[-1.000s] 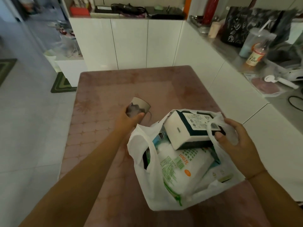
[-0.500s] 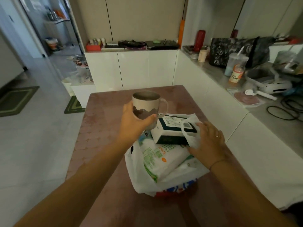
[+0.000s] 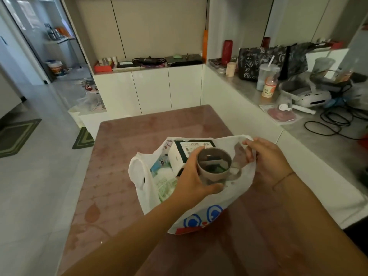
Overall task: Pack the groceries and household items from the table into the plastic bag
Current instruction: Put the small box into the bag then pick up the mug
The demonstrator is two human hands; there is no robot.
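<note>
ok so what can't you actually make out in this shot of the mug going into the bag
All in the head view:
- Print on the white box: too small to read.
- The mug underside, and whether it rests on anything: hidden by the left hand and the mug itself.
- Lower contents of the plastic bag: covered by its opaque wall.
- Right hand fingertips: tucked behind the bag rim.
- Label on the green-and-white packet: blurred.

The left fingers are covering much of the mug's near wall, and its base is lying out of sight beneath them. The box is showing only partly behind the mug, its print too small to read. Past the right fingers, the bag's far handle is bunching, hiding its shape.
</note>
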